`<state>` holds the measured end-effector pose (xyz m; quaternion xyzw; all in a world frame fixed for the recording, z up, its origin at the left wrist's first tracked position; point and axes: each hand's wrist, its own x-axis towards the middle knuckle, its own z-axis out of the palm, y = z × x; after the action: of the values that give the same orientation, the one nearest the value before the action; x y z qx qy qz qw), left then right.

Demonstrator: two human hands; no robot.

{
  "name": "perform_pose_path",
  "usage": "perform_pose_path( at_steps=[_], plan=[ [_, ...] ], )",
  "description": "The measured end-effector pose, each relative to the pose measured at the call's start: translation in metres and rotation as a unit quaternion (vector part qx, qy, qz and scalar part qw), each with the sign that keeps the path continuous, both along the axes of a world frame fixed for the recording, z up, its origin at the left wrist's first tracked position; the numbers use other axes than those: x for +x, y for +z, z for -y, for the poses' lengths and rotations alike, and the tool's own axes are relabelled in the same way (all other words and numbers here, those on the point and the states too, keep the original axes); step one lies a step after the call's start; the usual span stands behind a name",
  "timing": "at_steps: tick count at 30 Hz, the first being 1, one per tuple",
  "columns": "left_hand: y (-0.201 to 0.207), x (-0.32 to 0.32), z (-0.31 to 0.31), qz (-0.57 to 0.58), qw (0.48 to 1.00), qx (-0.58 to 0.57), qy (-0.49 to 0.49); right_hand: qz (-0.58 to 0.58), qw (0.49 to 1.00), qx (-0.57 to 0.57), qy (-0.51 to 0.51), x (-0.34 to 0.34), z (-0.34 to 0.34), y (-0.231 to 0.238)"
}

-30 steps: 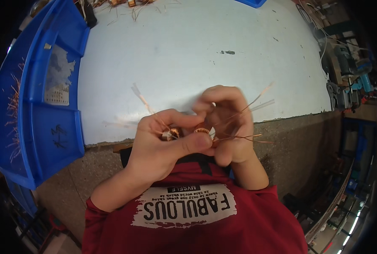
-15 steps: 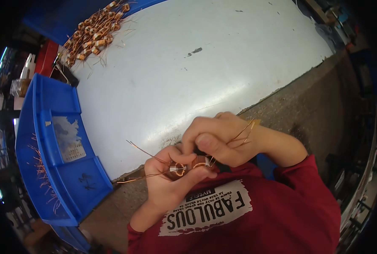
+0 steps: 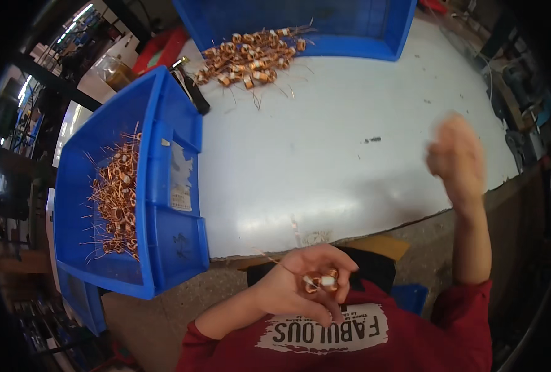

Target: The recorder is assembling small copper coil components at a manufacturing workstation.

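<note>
Two copper-wound ring coils with pale bands rest in the curled fingers of my left hand, close in front of my shirt. Thin wire ends stick out from the coils past the hand toward the table edge. My right hand is raised above the right part of the white table, well apart from the left one. Motion smears its fingers, so whether anything is in them cannot be made out.
A blue bin full of copper coils stands at the left. At the far side, a heap of similar coils lies on the table before another blue bin. Dark equipment is at the far right.
My right hand has left the coils at my left hand and swung out to the right over the table. The left hand keeps the coils. The view has shifted, showing more of the left bin.
</note>
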<state>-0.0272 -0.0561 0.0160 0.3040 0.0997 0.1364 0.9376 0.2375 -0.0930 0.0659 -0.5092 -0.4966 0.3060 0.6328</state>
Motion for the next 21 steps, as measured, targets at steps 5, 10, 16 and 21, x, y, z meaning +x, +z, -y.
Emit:
perform_pose_path(
  at_steps=[5, 10, 16, 21],
  plan=[
    [0.004, 0.018, -0.004, 0.021, 0.981, 0.189, -0.033, 0.498, 0.864, -0.074, 0.021, -0.047, -0.139, 0.013],
    [0.013, 0.017, -0.005, -0.022, 0.991, 0.134, 0.022, 0.642, 0.751, 0.096, -0.121, -0.055, -0.255, -0.067],
    [-0.003, 0.003, -0.020, -0.067, 0.991, 0.052, 0.104, 0.703, 0.691, 0.077, -0.148, -0.062, -0.228, -0.057],
    [0.003, 0.008, -0.026, -0.083, 0.977, 0.036, 0.194, 0.547, 0.810, 0.154, -0.143, -0.075, -0.143, 0.026]
  ],
)
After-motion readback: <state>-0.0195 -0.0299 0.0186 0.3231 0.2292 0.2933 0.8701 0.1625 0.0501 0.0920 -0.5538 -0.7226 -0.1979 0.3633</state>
